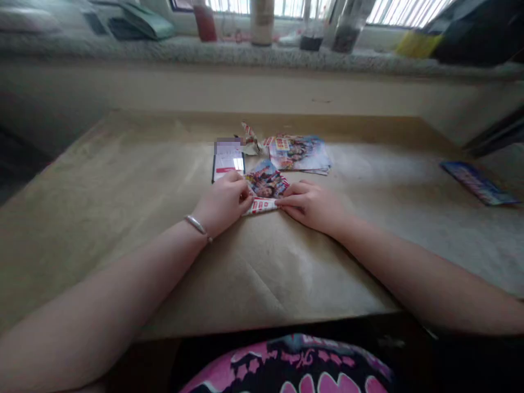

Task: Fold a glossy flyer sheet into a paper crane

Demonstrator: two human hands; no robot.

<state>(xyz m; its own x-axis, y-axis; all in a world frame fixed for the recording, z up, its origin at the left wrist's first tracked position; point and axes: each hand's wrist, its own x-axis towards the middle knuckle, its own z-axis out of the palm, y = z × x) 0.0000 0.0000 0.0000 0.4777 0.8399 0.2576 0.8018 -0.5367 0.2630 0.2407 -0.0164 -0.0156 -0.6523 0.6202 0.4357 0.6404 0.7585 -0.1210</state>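
The printed sheet [267,185] lies on the brown paper cover [123,180] of the table, near its middle and straight ahead of the person. Its folded near edge, a red-and-white strip, runs left to right between the hands, and the colourful upper part points away toward the phone [228,163]. The left hand [224,203], with a bracelet [197,224] at the wrist, curls and pinches the strip's left end. The right hand [314,206] has its fingers close together, tips on the right end; whether it pinches cannot be told. The print is too blurred to read. A stack of similar sheets [302,153] lies just beyond.
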